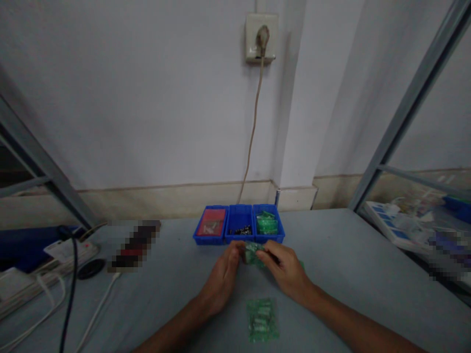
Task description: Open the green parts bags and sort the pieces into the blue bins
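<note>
Between my two hands is a small green plastic bag (252, 256), held just in front of the blue bins. My left hand (225, 274) grips the bag's left end with the fingers closed. On the other side, my right hand (285, 267) pinches it between thumb and fingers. What the bag contains is too blurred to tell. A second green bag (262, 319), with pale pieces showing through it, lies flat on the table nearer to me. A bit of green plastic (302, 264) peeks out behind my right hand.
Three blue bins stand by the wall: the left bin (209, 240) with a red bag, the middle bin (240, 215) with small dark parts, the right bin (279, 230) with green bags. Power strips (22, 289) and cables lie left, near a pixelated object (135, 247). Metal posts (405, 103) flank the table.
</note>
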Available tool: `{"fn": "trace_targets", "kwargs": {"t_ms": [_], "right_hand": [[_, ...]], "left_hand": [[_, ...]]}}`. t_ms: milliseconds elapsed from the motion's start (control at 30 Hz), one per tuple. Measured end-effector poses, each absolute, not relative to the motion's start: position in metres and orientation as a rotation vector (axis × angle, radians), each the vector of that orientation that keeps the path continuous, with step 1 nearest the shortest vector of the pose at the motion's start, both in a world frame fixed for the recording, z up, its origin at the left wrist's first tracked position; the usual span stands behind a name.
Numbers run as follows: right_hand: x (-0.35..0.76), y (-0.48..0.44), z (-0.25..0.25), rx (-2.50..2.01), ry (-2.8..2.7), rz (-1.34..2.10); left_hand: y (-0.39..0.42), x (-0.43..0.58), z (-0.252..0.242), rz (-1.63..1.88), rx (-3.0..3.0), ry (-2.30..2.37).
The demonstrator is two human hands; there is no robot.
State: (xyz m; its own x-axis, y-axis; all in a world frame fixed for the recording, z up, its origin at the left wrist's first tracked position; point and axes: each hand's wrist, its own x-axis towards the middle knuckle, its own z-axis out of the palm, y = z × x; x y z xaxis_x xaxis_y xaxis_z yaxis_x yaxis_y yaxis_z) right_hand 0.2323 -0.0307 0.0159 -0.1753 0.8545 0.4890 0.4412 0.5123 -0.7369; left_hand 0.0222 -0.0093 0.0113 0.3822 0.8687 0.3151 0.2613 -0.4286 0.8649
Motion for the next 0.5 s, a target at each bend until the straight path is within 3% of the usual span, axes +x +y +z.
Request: {"fn": "trace_targets", "kwargs": {"t_ms": [333,500], "right_hand": [[0.23,-0.023,0.005,-1.148,-1.586,0.846],[0.23,-0.028,0.009,-1.16,-1.682,0.64]], "left_hand": [[-0.004,0.022,0.015,1.148,2.135,0.945],[-0.002,0.024,0.019,1.167,1.921,1.067]]}}
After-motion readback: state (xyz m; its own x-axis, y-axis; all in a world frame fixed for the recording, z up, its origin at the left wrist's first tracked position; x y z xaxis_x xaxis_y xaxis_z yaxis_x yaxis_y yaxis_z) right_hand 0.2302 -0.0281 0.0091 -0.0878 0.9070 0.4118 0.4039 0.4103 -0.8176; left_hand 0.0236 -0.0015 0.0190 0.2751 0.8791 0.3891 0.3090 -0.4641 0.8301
